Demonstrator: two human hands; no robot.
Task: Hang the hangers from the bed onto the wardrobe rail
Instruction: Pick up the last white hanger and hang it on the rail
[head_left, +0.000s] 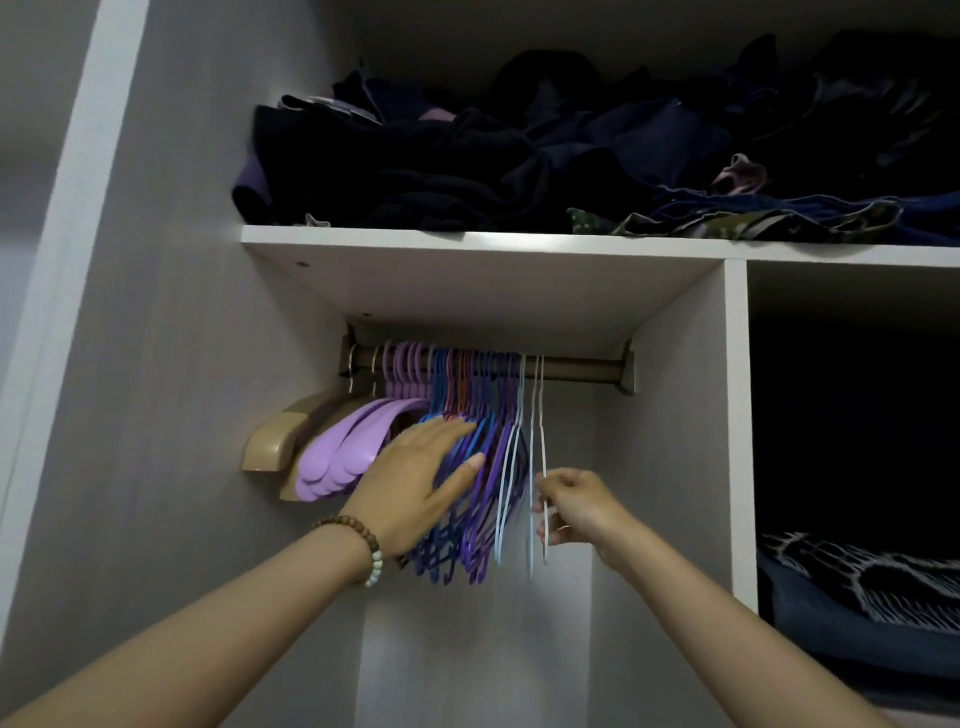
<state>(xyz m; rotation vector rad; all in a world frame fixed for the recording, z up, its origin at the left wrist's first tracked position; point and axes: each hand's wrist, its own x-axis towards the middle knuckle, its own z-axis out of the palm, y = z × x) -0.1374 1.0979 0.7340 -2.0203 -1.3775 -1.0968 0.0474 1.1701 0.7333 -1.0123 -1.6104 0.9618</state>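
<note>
The rail (582, 369) runs under a white shelf (467, 244) and carries a crowded row of hangers along its left half; its right end is bare up to the bracket. Farthest left hangs a broad tan hanger (275, 441), then a stack of wide lilac hangers (337, 452), then a tight bunch of thin blue and purple hangers (483, 410).

The left hand (421, 483), with a bead bracelet (363, 545) at the wrist, lies flat with straight, spread fingers against the side of that bunch. Just right of it, a few white wire hangers (537, 415) hang from the rail. The right hand (576, 512) pinches the lower wires of these with curled fingers. The two hands are near each other but apart.

The blue and purple bunch stands between the white hangers and the left end of the rail. An upright divider panel (737, 415) closes the compartment on the right. Beyond it, folded patterned fabric (857, 577) lies in a dark compartment. Dark crumpled clothes (467, 166) are heaped on the shelf above.
</note>
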